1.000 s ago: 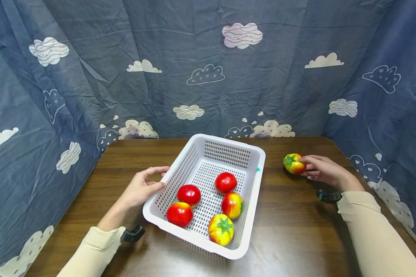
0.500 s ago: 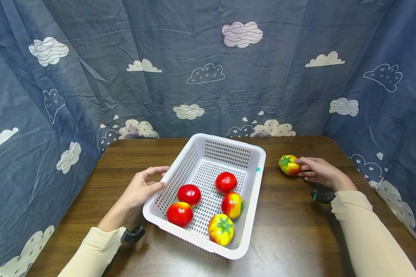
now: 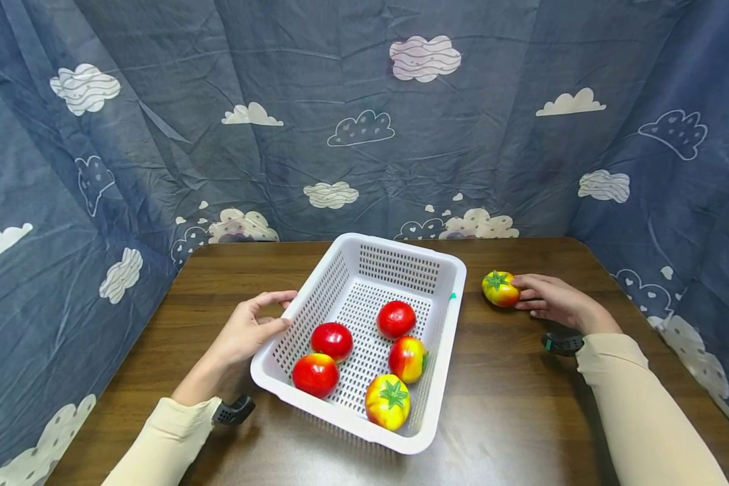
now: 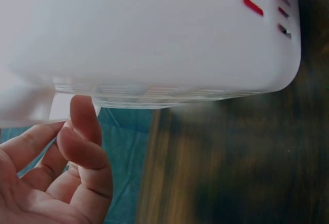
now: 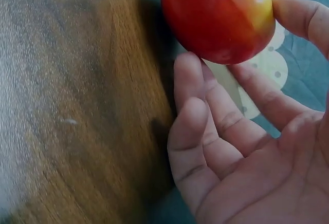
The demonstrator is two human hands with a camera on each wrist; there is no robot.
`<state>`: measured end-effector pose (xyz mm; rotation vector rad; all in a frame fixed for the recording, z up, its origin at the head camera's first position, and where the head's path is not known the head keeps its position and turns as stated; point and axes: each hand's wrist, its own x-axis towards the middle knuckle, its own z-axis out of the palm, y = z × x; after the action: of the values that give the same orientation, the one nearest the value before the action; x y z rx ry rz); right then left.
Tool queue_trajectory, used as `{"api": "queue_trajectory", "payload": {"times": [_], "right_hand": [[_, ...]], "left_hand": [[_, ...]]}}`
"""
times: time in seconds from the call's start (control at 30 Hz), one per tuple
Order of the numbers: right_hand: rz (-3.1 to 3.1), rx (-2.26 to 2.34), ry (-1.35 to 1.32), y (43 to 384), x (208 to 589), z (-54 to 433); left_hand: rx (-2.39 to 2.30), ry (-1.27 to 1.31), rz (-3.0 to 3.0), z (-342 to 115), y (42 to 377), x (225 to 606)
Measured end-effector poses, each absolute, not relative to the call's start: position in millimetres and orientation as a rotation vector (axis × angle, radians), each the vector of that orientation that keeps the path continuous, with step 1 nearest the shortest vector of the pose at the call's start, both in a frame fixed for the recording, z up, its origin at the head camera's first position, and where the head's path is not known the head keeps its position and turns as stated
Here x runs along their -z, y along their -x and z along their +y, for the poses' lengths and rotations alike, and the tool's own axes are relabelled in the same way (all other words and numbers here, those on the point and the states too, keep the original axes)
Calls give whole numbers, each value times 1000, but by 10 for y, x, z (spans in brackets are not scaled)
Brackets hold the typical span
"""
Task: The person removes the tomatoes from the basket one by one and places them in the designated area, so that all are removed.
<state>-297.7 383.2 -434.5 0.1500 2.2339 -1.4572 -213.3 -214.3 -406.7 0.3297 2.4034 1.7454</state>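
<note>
A white perforated plastic basket stands at the table's middle, slightly turned. Several glossy red and yellow tomatoes lie inside, such as a red tomato and a yellow one with a green star-shaped calyx. My left hand holds the basket's left rim; the left wrist view shows its curled fingers at the underside. Right of the basket, my right hand pinches another yellow-red tomato between thumb and fingers. In the right wrist view this tomato shows its red side, close to the tabletop; whether it touches is unclear.
The brown wooden table reaches back to a blue curtain with white clouds, which also hangs along both sides. A small green mark is on the basket's right rim. Each wrist carries a black strap.
My right hand has moved left, toward the basket, with the tomato in its fingers. The left hand, the basket and the tomatoes inside have stayed put.
</note>
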Motion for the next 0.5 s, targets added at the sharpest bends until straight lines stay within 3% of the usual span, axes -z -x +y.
{"api": "queue_trajectory", "payload": {"times": [0.5], "right_hand": [[2159, 1555, -79, 2996, 4380, 3788]], "left_hand": [[-1752, -344, 2413, -2140, 2137, 4079]]}}
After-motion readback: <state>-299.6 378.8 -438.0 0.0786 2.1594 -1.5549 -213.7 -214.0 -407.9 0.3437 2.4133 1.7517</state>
